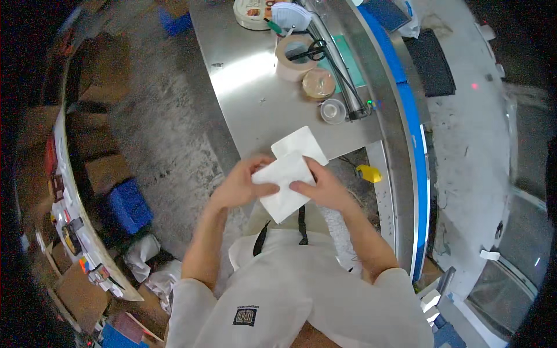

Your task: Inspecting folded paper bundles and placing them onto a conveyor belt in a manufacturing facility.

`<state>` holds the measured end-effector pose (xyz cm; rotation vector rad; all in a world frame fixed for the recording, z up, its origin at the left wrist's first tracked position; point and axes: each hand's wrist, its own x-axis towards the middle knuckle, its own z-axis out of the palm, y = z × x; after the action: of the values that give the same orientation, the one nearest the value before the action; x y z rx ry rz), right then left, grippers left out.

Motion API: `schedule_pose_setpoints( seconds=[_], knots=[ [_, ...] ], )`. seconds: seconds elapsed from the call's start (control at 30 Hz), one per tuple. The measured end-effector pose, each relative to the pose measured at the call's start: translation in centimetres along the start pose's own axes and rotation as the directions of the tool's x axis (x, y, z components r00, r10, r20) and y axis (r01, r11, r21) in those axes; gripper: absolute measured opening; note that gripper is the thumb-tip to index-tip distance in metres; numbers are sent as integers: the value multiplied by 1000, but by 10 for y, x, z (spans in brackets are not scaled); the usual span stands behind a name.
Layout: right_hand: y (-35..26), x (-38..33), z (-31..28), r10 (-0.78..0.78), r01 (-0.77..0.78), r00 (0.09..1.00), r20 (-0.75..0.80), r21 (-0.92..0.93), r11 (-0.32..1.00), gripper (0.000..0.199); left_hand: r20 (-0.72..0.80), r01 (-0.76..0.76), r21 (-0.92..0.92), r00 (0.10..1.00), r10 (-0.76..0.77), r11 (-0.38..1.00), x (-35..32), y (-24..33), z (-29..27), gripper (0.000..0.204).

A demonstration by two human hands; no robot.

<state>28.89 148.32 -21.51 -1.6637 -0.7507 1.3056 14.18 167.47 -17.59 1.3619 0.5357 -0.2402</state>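
Both my hands hold a white folded sheet [284,187], paper or cloth, in front of my body at the table's near edge. My left hand [242,182] grips its left side, thumb on top and fingers beneath. On the opposite side my right hand [326,187] pinches it the same way. A second white piece [300,145] shows just beyond, over the corner of the metal table; whether it lies on the table or is joined to the held sheet, I cannot tell.
On the metal table [249,110] stand tape rolls [318,84], black scissors [316,50], a small clear cup [333,111], a metal bar [342,75] and a round tin [252,14]. A blue-edged conveyor [415,139] runs along the right. Shelving with boxes and a blue bin [130,206] lines the left.
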Motion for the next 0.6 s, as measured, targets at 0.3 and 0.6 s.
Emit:
schedule_pose_setpoints(
  seconds=[0.3,0.6],
  knots=[
    [-8,-4,10,-41,186,919,-393,341,922,50,-225,-24,-606,964,-143,795,11,-27,46,43],
    [-60,-24,-8,-281,204,957,-74,-516,832,74,250,45,-21,968,-38,999,-2,-35,25,37]
  ],
)
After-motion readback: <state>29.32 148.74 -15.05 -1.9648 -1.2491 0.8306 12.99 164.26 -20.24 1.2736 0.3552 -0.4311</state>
